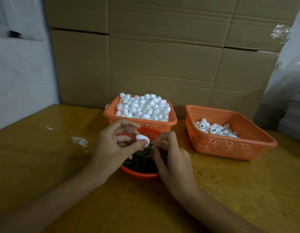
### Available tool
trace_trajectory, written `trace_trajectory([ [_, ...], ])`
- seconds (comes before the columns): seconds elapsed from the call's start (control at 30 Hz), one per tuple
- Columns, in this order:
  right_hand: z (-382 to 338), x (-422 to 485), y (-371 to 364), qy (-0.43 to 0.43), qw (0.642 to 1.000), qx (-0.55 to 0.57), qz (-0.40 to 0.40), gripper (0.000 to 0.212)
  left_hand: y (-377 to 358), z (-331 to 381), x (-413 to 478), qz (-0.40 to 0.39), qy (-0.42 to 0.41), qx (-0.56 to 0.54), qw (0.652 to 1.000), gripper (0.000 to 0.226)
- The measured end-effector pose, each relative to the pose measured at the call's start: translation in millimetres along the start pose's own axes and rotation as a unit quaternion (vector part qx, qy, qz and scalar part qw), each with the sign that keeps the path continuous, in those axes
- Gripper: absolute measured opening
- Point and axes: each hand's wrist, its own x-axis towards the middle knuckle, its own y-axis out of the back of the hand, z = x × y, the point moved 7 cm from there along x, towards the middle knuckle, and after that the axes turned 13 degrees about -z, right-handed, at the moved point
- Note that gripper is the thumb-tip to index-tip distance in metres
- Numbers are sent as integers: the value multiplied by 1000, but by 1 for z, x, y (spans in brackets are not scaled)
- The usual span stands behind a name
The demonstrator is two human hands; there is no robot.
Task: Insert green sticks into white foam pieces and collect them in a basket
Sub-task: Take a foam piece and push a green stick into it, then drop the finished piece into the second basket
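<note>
Foam piece: we hold it above the bowl of green sticks, pinched between the thumb and fingers of the left grip. The right grip sits just beside it, fingertips curled and pressed together at its right end; we cannot tell whether they hold a stick. Behind the bowl, a basket is heaped with spare foam. To the right on the tabletop, a second basket holds a few stubbed pieces, some showing green.
</note>
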Motion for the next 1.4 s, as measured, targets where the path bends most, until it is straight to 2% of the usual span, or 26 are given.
trace_trajectory([
  [0.3,-2,0,5,4,999,13,33,21,1,2,-1,-2,5,-4,1000,45],
  [0.4,0,1,15,-4,998,17,66,18,1,2,-1,1,11,-10,1000,35],
  [0.47,12,4,37,-28,993,36,111,18,1,8,-1,-11,-14,70,997,25],
  [0.5,22,5,53,-50,987,44,144,17,0,14,-1,-31,-48,157,986,22],
  [0.57,45,4,89,-92,972,33,214,14,-11,28,-4,-92,-138,319,933,25],
  [0.63,67,-2,119,-131,957,-5,258,12,-23,30,-9,-160,-172,400,886,39],
  [0.7,84,-11,140,-173,943,-58,277,11,-35,25,-15,-217,-165,442,855,49],
  [0.77,101,-16,152,-211,936,-131,248,8,-43,19,-18,-252,-150,460,838,50],
  [0.87,124,-11,152,-280,919,-259,96,21,-43,19,-16,-267,-130,445,845,45],
  [0.9,126,-10,150,-287,908,-299,62,25,-43,19,-15,-267,-128,441,847,44],
  [0.97,115,-6,147,-253,902,-345,59,27,-43,19,-16,-271,-121,437,849,43],
  [1.07,66,6,120,-139,940,-302,78,22,-43,18,-17,-277,-113,432,851,43],
  [1.1,48,12,102,-107,957,-264,52,25,-42,18,-17,-277,-111,435,850,44],
  [1.17,19,19,56,-59,976,-199,-59,36,-42,18,-15,-270,-110,447,846,43],
  [1.23,3,16,13,-24,974,-150,-168,40,-42,18,-14,-263,-110,454,844,42],
  [1.27,1,12,0,-18,972,-128,-195,40,-42,18,-14,-264,-110,455,843,42],
  [1.4,7,9,-6,-23,969,-104,-222,43,-43,17,-14,-274,-105,457,840,42],
])
